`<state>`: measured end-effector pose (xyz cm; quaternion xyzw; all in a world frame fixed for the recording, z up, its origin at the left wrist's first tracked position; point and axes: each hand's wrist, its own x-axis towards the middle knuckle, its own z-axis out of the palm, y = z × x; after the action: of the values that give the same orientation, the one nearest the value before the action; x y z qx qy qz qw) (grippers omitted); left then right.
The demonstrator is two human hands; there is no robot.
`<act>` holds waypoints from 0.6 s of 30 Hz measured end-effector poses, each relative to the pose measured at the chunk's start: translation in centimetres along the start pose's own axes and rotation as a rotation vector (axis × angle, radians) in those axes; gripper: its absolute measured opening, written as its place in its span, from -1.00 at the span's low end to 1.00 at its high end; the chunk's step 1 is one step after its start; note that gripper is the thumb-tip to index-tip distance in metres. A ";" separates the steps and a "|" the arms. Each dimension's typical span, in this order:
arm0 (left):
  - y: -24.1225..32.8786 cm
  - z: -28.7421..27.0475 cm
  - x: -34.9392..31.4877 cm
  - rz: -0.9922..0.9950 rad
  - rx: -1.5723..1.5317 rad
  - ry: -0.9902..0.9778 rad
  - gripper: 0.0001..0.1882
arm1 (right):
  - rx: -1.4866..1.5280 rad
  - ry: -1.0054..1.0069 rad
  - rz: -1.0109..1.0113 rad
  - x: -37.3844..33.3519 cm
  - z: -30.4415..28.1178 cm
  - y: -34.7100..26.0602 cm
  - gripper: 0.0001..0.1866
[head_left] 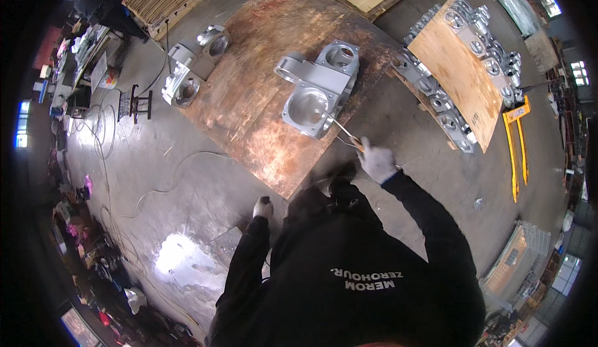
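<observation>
A grey cast-metal housing (322, 80) with large round bores lies on a worn brown tabletop (261, 91). My right hand (377, 161), in a pale glove, is closed round the brownish handle of a thin-shafted hand tool (341, 128). The slender tip reaches the rim of the nearest bore; whether it touches is hard to tell. My left hand (263, 208), gloved too, hangs low beside the table's near corner, away from the housing. Its fingers look curled, and anything inside them is hidden.
Similar castings (187, 76) sit at the table's left edge. Stacked castings carry a plywood sheet (458, 73) at the right, near a yellow pallet-jack fork (516, 141). Cables (156, 191) cross the floor at left. A person (103, 4) stands far left.
</observation>
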<state>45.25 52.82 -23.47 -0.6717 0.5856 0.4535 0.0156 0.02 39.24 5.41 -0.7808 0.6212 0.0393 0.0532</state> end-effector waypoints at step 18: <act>-9.9 10.0 -10.8 -0.215 -0.621 0.052 -0.65 | -0.063 -0.423 -0.072 9.5 1.9 -2.4 -0.54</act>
<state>48.33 69.78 -27.61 -0.7135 0.3453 0.5891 -0.1571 4.46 30.85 2.41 -0.7783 0.5663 0.2197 0.1594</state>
